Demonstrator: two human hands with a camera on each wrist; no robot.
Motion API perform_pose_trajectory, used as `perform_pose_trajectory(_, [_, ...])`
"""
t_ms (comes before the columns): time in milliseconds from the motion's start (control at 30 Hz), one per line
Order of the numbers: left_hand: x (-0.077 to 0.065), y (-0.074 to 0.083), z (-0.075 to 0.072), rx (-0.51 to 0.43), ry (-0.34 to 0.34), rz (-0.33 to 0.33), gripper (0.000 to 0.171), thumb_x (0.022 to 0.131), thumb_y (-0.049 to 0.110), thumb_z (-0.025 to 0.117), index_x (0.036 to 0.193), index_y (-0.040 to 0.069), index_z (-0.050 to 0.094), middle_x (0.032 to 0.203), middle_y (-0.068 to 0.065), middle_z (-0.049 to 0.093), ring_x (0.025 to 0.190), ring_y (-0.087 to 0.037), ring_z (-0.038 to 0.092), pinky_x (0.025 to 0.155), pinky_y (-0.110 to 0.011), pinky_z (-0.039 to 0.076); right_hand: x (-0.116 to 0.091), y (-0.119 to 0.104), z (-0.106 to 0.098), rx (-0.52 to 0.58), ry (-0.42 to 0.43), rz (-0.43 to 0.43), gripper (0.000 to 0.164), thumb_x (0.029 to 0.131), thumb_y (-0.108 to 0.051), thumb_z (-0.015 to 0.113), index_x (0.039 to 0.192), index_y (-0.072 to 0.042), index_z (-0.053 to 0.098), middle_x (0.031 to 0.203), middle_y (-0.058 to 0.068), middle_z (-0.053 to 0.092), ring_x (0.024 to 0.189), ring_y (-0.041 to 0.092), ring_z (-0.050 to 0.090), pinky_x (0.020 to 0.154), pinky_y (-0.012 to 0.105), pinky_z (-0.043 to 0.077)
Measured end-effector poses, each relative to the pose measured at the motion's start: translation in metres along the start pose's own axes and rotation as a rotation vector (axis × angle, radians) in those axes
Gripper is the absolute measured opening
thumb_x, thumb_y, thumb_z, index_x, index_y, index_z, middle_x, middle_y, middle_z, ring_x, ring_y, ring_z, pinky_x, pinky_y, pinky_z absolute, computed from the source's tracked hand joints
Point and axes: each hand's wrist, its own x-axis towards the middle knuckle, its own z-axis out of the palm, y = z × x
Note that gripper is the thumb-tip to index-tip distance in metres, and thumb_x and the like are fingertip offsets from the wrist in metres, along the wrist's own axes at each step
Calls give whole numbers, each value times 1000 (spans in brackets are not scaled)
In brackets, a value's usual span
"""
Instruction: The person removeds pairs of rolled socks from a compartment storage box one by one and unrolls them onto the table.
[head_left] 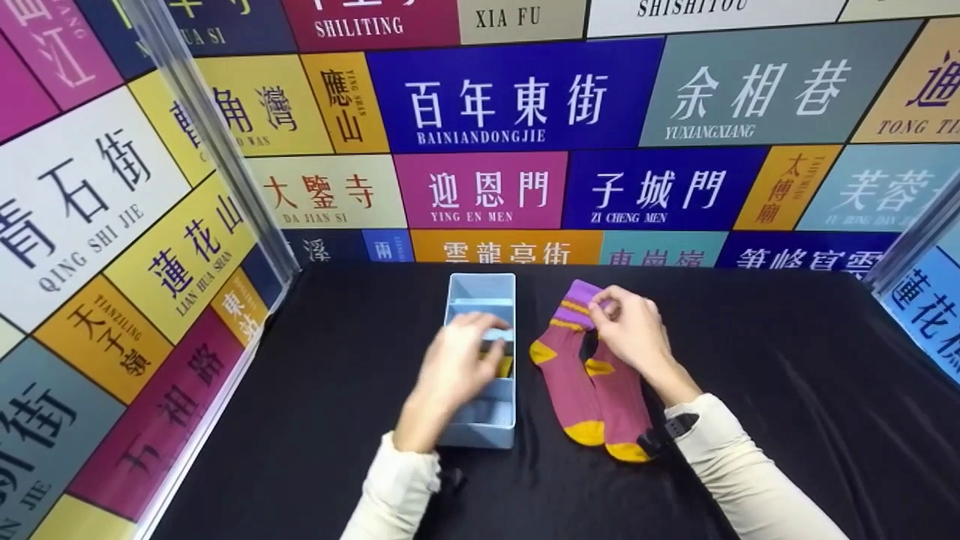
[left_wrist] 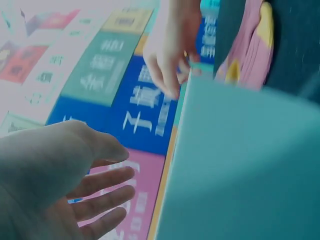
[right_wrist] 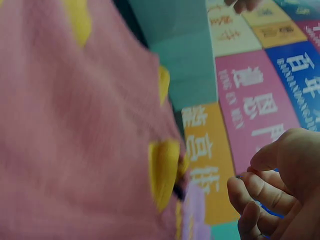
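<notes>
A pair of mauve socks with yellow heels and toes lies on the black cloth, purple cuffs at the far end. My right hand is over the cuffs, fingers loosely bent and thumb close to the forefinger. In the right wrist view its fingertips stand apart from the purple cuff, with nothing plainly held. To the left is a light blue divided box. My left hand hovers over its middle, blurred; the left wrist view shows its fingers spread and holding nothing.
Something yellow lies in a middle compartment of the box, partly hidden by the left hand. Black cloth covers the table. Behind it stands a wall of coloured name panels, with a clear-edged side panel on the left.
</notes>
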Motion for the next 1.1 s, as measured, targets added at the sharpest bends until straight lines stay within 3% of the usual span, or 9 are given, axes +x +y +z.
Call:
perform_pose_trajectory(200, [0, -29, -1, -50, 58, -111, 17, 96, 11, 75, 109, 18, 81, 117, -1, 78, 114, -28, 71, 100, -46, 59, -6, -29, 5, 87, -45, -133, 7, 99, -20, 77, 103, -14, 80, 85, 0, 78, 77, 17, 71, 75, 36, 59])
perform_pose_trajectory(367, [-2, -45, 6, -67, 91, -159, 14, 96, 10, 75, 107, 17, 81, 124, -5, 75, 120, -30, 67, 104, -46, 57, -14, -52, 12, 217, -214, -271, 11, 99, -13, 78, 109, -8, 79, 101, 3, 81, 92, 19, 77, 85, 41, 66])
perform_pose_trajectory(467, [-4, -53, 11, -89, 96, -183, 15, 97, 9, 75, 110, 13, 81, 128, -9, 73, 123, -33, 65, 108, -47, 54, -21, -63, 20, 249, -296, -334, 14, 99, -12, 78, 112, -8, 78, 106, 3, 79, 92, 19, 77, 83, 39, 66])
perform_pose_trajectory(700, [-8, -63, 22, -145, 109, -218, 21, 97, 11, 76, 117, 8, 78, 139, -19, 67, 130, -40, 62, 113, -51, 51, -38, -78, 44, 280, -341, -487, 13, 100, -10, 77, 112, -8, 79, 107, 3, 79, 96, 17, 75, 81, 40, 66])
perform_pose_trajectory(833, [-9, -70, 24, -180, 114, -268, 29, 96, 16, 79, 124, 9, 76, 141, -13, 67, 131, -35, 64, 113, -49, 52, -42, -82, 56, 300, -413, -543, 12, 102, -10, 75, 113, -7, 79, 109, 4, 80, 98, 16, 74, 82, 38, 66])
perform_pose_trajectory(1100, [-12, -80, 30, -261, 101, -374, 37, 97, 28, 78, 130, 14, 74, 142, -5, 65, 130, -26, 65, 112, -44, 52, -39, -91, 61, 201, -491, -587, 18, 106, -9, 68, 118, -8, 81, 110, 6, 83, 97, 17, 76, 91, 41, 63])
